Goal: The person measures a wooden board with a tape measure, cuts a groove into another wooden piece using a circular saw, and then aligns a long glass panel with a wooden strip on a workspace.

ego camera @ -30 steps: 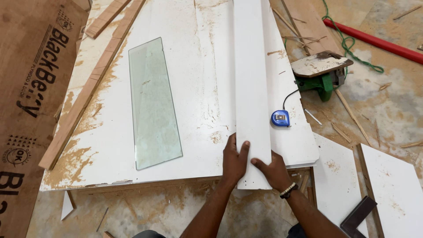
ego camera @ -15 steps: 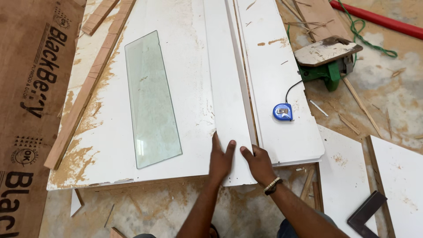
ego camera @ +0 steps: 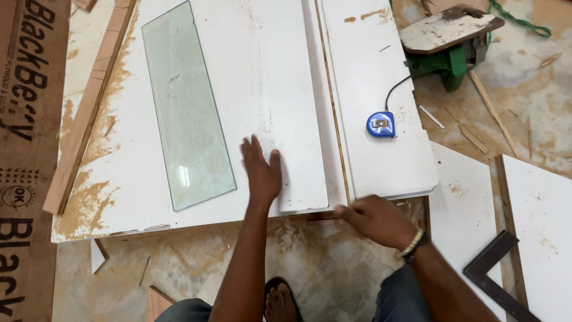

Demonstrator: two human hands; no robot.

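My left hand (ego camera: 261,173) lies flat, fingers spread, on the near end of a narrow white strip board (ego camera: 289,89) that rests on a large white panel (ego camera: 128,197). My right hand (ego camera: 374,219) hovers at the near edge of the boards, its fingertips by the gap between the strip and another white board (ego camera: 381,65); it is blurred and I see nothing in it. A clear glass pane (ego camera: 187,107) lies on the panel left of my left hand. A blue tape measure (ego camera: 381,124) sits on the right board.
A green power saw (ego camera: 450,45) stands at the far right on a dusty floor. A dark metal square (ego camera: 494,280) lies on more white panels (ego camera: 542,226) at right. A wooden batten (ego camera: 89,113) and brown cardboard (ego camera: 24,149) run along the left. My sandalled foot (ego camera: 280,301) is below.
The view has drawn closer and shifted. My right hand has come off the strip to its near edge. My left hand has slid up the strip, which now lies further left.
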